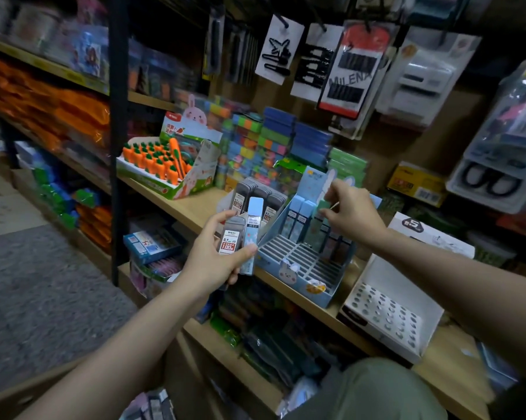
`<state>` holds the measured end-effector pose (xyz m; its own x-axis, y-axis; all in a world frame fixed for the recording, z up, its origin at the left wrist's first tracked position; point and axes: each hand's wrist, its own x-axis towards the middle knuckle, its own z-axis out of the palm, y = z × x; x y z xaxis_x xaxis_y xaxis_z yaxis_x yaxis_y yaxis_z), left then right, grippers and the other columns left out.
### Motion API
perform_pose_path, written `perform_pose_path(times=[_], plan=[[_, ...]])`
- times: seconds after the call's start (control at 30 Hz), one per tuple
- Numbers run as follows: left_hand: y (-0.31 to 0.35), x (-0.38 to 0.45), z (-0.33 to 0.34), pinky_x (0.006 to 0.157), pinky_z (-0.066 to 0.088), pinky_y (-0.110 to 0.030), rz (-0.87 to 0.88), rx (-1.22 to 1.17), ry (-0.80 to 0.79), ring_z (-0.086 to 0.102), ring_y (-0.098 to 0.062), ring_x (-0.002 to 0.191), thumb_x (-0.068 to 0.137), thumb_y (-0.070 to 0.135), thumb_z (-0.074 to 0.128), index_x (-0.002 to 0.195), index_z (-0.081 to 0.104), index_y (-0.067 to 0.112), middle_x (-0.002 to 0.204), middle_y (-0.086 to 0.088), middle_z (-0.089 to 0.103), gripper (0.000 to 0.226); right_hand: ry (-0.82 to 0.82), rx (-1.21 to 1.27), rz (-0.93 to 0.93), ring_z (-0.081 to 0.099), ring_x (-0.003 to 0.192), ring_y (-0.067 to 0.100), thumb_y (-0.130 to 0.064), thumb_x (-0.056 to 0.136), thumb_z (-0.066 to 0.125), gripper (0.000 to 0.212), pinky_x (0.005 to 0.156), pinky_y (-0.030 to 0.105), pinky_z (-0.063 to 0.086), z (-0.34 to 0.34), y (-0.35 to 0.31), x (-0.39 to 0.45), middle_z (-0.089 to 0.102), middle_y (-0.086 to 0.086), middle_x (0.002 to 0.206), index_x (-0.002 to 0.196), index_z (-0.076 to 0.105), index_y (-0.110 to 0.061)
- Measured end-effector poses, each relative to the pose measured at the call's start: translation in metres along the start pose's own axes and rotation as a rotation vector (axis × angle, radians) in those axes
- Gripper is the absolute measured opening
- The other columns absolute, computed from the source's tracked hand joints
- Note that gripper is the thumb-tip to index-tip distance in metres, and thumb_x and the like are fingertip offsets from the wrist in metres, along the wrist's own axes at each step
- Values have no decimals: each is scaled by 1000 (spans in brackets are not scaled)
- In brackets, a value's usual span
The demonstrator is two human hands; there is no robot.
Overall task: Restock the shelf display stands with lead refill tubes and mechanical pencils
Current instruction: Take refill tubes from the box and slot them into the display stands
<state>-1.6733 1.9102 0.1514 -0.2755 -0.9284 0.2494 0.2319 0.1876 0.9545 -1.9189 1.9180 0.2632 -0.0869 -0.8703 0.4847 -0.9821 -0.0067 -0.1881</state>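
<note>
Grey tube (pixel 232 237) (left hand (pixel 216 256))

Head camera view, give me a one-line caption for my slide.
Left hand holds grey and blue lead refill tubes while right hand slots a green tube into the blue bunny display stand.

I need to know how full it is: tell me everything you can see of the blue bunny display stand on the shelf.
The blue bunny display stand is printed cardboard with a white slotted grid tray and a bunny-eared back card. It sits on the wooden shelf. Its front slots are empty; pastel tubes fill the back rows. The right hand pinches a tube above them.
</note>
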Motion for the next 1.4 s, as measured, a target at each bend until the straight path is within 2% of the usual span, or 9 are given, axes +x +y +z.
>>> perform_pose_path(times=[0.27, 0.43, 0.57, 0.83, 0.93, 1.07, 1.13, 1.3, 1.4], plan=[[-4, 0, -2, 39, 39, -22, -35, 12, 4, 48, -10, 42, 83, 12, 75, 125, 45, 44, 57, 5, 63, 61, -3, -14, 59, 59, 81, 33, -15, 82, 73, 23, 73, 44, 51, 12, 7, 5, 63, 14, 86, 85, 51, -13], [-8, 0, 3, 40, 41, -25, -48, -7, -5, 48, -12, 45, 82, 10, 76, 114, 49, 51, 65, 1, 66, 58, -7, 10, 91, 57, 82, 30, -15, 81, 76, 23, 69, 38, 46, 20, 8, 5, 61, 13, 87, 84, 53, -11], [-10, 0, 3, 40, 41, -24, -52, -15, -11, 49, -11, 46, 81, 10, 77, 111, 50, 53, 69, 0, 67, 58, 23, -106, 35, 50, 82, 23, -16, 77, 81, 21, 69, 31, 39, 24, 8, 5, 58, 10, 94, 87, 64, -8], [-10, -2, 3, 42, 43, -26, -62, -3, -22, 52, -12, 50, 80, 13, 78, 112, 51, 54, 89, -11, 70, 59, 22, -144, 50, 56, 96, 27, -19, 79, 80, 32, 82, 33, 47, 26, 8, 6, 58, 13, 108, 104, 71, -1], [-10, -3, 3, 43, 44, -25, -53, 8, -33, 53, -11, 50, 79, 13, 78, 109, 51, 58, 92, -11, 70, 60, 65, -12, 52, 59, 102, 25, -25, 86, 73, 44, 92, 35, 47, 18, 2, 0, 56, 11, 119, 125, 62, -9], [-11, -4, 2, 43, 44, -27, -27, 39, -51, 54, -13, 51, 80, 14, 78, 113, 49, 58, 93, -11, 70, 61, -106, 440, 26, 70, 74, 9, -32, 92, 64, 25, 65, 23, 58, 11, -35, -18, 69, 0, 102, 115, 66, -22], [-10, -4, 4, 43, 44, -27, -12, 50, -67, 54, -15, 50, 80, 15, 78, 116, 49, 56, 90, -13, 69, 62, -225, 576, -23, 71, 76, 9, -32, 89, 67, 30, 65, 23, 59, 11, -53, -25, 70, -1, 100, 118, 63, -24], [-7, -5, 6, 42, 44, -29, 34, 85, -87, 53, -16, 49, 80, 16, 78, 120, 47, 53, 87, -13, 66, 63, -286, 524, -72, 73, 68, 12, -23, 79, 78, 33, 67, 29, 61, 13, -72, -27, 67, 0, 89, 109, 63, -21], [-9, -4, 1, 47, 49, -29, 58, 108, -103, 58, -15, 52, 85, 21, 72, 126, 35, 58, 88, -5, 66, 67, -190, 460, -27, 72, 76, 15, -23, 77, 80, 28, 74, 36, 61, 6, -63, -13, 71, 4, 91, 100, 66, -20]])
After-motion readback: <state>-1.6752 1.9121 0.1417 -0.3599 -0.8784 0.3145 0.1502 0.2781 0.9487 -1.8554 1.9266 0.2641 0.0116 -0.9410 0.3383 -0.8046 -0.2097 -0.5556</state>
